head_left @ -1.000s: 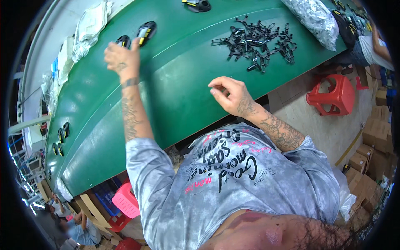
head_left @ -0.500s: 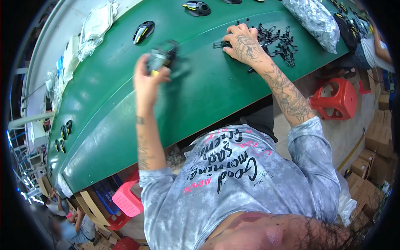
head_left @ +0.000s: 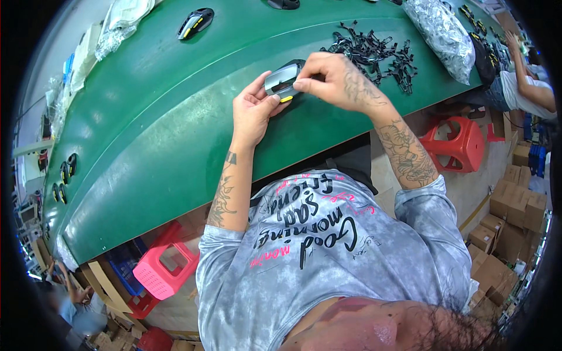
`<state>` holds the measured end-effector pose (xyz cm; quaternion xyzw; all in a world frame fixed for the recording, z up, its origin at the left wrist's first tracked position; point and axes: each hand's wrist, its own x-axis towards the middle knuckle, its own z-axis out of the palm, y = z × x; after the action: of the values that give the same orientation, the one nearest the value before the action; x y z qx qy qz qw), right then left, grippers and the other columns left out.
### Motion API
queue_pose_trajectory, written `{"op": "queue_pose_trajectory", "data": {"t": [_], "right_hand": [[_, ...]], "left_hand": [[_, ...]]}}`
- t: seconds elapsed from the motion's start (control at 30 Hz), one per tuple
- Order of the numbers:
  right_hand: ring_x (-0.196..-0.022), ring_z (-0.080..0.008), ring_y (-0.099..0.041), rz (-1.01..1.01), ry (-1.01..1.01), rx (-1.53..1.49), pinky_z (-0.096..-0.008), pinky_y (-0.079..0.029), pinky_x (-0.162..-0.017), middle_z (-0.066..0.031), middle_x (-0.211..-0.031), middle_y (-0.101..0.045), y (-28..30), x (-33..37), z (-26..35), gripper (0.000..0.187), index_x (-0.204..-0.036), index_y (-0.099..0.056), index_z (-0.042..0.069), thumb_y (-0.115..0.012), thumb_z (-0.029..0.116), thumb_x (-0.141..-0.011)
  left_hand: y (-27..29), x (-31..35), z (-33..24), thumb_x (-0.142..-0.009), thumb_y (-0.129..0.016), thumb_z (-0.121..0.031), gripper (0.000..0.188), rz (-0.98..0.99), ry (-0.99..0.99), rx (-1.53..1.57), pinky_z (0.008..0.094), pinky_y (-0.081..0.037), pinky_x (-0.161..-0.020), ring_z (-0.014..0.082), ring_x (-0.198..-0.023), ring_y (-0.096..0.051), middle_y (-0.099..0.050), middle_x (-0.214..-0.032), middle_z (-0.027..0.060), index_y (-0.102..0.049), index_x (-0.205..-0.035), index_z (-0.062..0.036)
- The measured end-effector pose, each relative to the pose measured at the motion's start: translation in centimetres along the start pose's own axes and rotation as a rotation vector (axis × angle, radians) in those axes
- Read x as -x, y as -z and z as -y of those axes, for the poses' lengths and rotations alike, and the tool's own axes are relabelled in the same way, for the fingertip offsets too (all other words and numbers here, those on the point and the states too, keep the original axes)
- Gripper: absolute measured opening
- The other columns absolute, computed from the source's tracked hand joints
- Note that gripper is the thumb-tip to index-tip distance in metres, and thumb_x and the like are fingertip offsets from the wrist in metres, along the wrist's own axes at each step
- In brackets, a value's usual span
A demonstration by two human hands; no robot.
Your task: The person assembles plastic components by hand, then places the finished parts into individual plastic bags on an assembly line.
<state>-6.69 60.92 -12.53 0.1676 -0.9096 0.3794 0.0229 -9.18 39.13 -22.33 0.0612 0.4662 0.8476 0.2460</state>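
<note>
A grey and black computer mouse shell [head_left: 282, 79] with a yellow strip and an opening in its top is held above the green table. My left hand [head_left: 253, 111] grips it from the near left side, thumb by the yellow strip. Over its right side, my right hand [head_left: 336, 79] has thumb and forefinger pinched at the opening; anything between those fingertips is hidden. Just beyond my right hand lies a loose pile of small black plastic clips [head_left: 374, 52].
Similar mouse shells [head_left: 196, 23] lie farther back, and several more [head_left: 68, 167] at the far left. A clear plastic bag [head_left: 439, 38] rests right of the clips. Red [head_left: 453, 143] and pink [head_left: 164, 266] stools stand by the table. Another person [head_left: 527, 88] is at the right.
My left hand has brought the mouse shell rightward and nearer. My right hand has left the clip pile and moved to the shell, where its fingers are pinched.
</note>
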Motion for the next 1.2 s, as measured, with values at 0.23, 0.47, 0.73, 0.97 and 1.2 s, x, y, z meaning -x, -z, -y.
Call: {"op": "queue_pose_trajectory", "data": {"t": [0.23,0.47,0.73,0.97,1.2], "right_hand": [[-0.090,-0.0307,-0.063,-0.003,-0.064,0.215,-0.0402,-0.051,-0.081,-0.0126,-0.093,-0.060,-2.6,-0.7,0.0,0.021,-0.095,-0.072,0.000,-0.067,0.021,-0.096],[-0.088,-0.0318,-0.064,-0.038,-0.055,0.208,-0.0398,-0.053,-0.080,-0.0131,-0.096,-0.060,-3.1,-0.5,0.2,0.017,-0.093,-0.070,0.000,-0.068,0.017,-0.094],[-0.121,-0.0386,-0.059,-0.339,-0.131,0.283,-0.0434,-0.051,-0.102,-0.0249,-0.131,-0.055,-3.6,-0.4,0.0,0.094,-0.141,-0.048,-0.003,-0.087,0.051,-0.075],[-0.119,-0.0343,-0.060,-0.263,-0.315,-0.243,-0.0404,-0.052,-0.102,-0.0250,-0.132,-0.053,-6.9,-0.1,-4.0,0.097,-0.144,-0.047,-0.003,-0.089,0.049,-0.074],[-0.113,-0.0298,-0.061,-0.397,-0.283,-0.169,-0.0394,-0.053,-0.098,-0.0204,-0.124,-0.056,-8.5,0.0,-3.8,0.093,-0.136,-0.052,-0.003,-0.093,0.044,-0.067]], "left_hand": [[0.2,-0.3,0.7,-0.094,-0.059,0.009,0.057,0.026,0.000,-0.114,0.0375,-0.062,-0.095,0.0232,-0.115,-0.068,-0.063,-0.134,0.0186,-0.043,-0.149,0.0082],[0.8,0.0,0.5,-0.095,-0.062,0.004,0.056,0.031,-0.015,-0.044,0.0380,-0.063,-0.094,0.0240,-0.111,-0.069,-0.064,-0.130,0.0191,-0.044,-0.148,0.0085],[0.5,0.1,0.8,-0.101,-0.065,-0.010,0.048,-0.092,-0.121,0.045,0.0332,-0.065,-0.085,0.0199,-0.102,-0.071,-0.068,-0.123,0.0146,-0.051,-0.142,0.0078],[0.1,-0.1,0.8,-0.102,-0.065,-0.011,0.048,-0.068,-0.130,-0.065,0.0392,-0.064,-0.091,0.0239,-0.111,-0.069,-0.064,-0.128,0.0174,-0.050,-0.143,0.0080],[0.4,-0.1,1.1,-0.101,-0.060,-0.003,0.040,-0.132,-0.151,-0.284,0.0349,-0.064,-0.087,0.0196,-0.106,-0.069,-0.068,-0.122,0.0149,-0.054,-0.139,0.0081]]}}
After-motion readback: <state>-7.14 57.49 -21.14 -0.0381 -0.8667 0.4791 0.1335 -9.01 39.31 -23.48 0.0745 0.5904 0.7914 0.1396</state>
